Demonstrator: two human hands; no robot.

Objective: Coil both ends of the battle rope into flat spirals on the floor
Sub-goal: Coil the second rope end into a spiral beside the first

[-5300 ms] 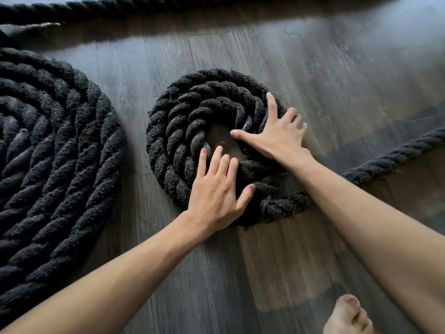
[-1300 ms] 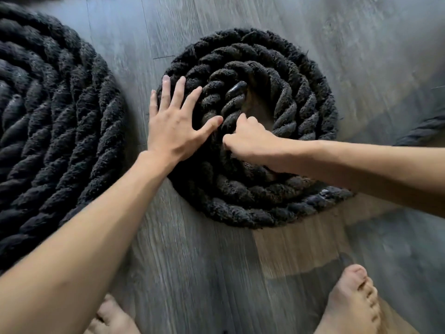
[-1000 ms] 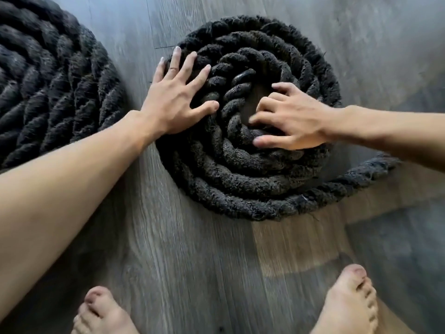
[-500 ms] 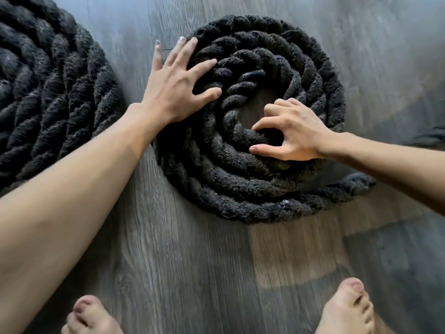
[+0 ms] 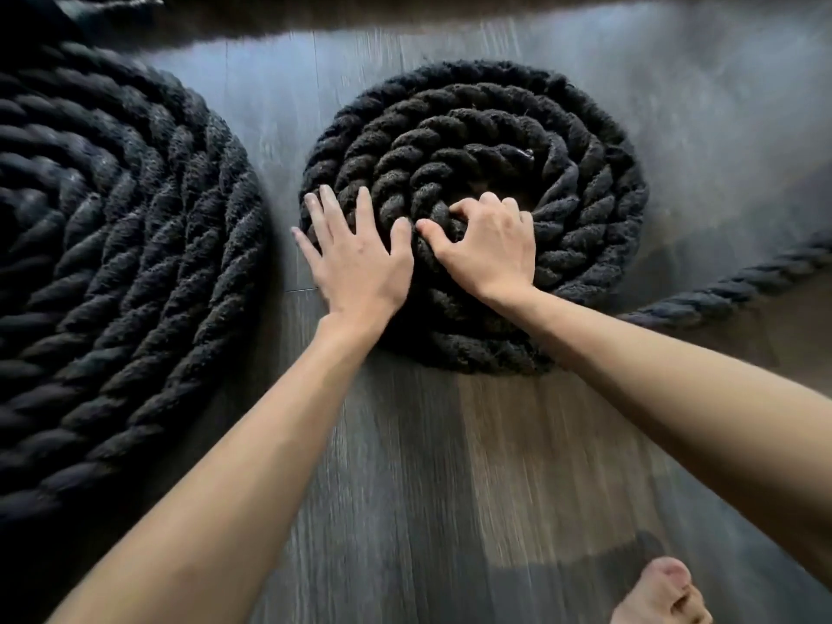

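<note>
A thick black twisted battle rope lies in two flat spirals on the wooden floor. The small spiral [image 5: 562, 141] sits in the middle of the head view. My left hand [image 5: 355, 254] presses flat on its near-left rim, fingers spread. My right hand [image 5: 490, 245] is curled on the inner turns near the centre, fingers closed round the rope there. The loose rope tail [image 5: 729, 290] leaves the small spiral toward the right edge. The large spiral [image 5: 103, 263] fills the left side.
Another stretch of rope [image 5: 315, 11] runs along the top edge. My bare right foot [image 5: 662, 596] shows at the bottom right. Bare floor planks [image 5: 427, 488] lie between the spirals and my feet.
Both hands have shifted to the near side of the small spiral. My right hand now grips the inner turns. The view has tilted up, and the loose tail has swung out to the right.
</note>
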